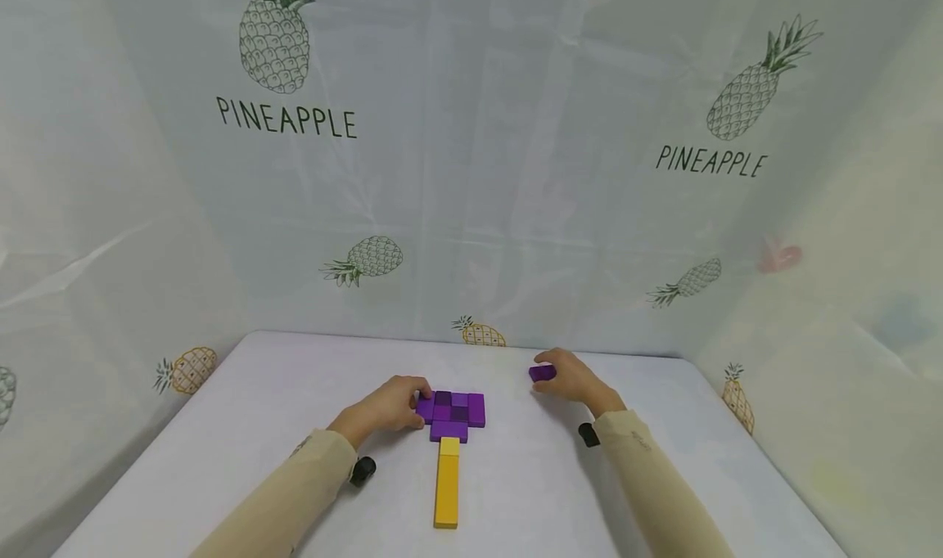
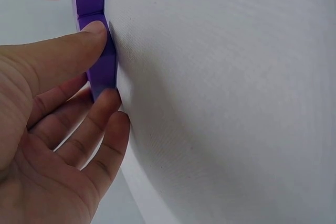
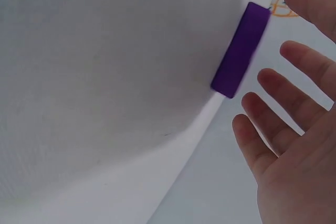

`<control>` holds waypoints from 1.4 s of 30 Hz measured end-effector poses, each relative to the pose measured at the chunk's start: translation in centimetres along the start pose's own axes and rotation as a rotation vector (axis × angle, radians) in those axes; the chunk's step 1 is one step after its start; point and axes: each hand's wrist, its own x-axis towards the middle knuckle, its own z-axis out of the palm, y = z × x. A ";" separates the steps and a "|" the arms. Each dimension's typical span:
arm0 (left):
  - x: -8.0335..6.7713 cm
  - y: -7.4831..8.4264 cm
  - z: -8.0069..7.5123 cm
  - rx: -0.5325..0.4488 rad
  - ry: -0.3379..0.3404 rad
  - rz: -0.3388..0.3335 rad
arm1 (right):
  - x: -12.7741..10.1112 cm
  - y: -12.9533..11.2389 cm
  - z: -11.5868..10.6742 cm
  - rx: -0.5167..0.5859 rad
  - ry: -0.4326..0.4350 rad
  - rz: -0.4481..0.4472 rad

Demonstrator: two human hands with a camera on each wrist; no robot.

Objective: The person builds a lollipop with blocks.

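In the head view, purple blocks of several shades lie flat together in a cluster point(image 1: 449, 432) at the middle of the table. At its left end my left hand point(image 1: 390, 402) pinches a purple block point(image 1: 424, 408) between thumb and fingers. The left wrist view has the thumb point(image 2: 93, 31) against that block's side. Farther right and back, a separate purple block point(image 1: 543, 372) lies on the table. My right hand point(image 1: 570, 375) is spread around this block; in the right wrist view its straight fingers point(image 3: 273, 85) stand apart from the block point(image 3: 241, 51).
A yellow column, with a light yellow block point(image 1: 449, 447) above a long darker yellow block point(image 1: 446, 492), runs toward me below the purple cluster. Behind the white table point(image 1: 309, 362) hangs a pineapple-printed sheet point(image 1: 471, 173), with more sheeting at both sides.
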 end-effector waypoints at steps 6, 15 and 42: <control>0.1 0.0 0.0 -0.008 -0.004 0.006 | 0.3 1.0 0.2 0.026 -0.037 0.039; 0.2 0.0 -0.1 0.007 0.003 0.013 | 0.8 1.9 0.5 0.034 -0.050 0.040; -0.1 0.2 -0.2 -0.012 -0.002 -0.009 | 2.3 -2.5 2.1 0.060 -0.099 0.026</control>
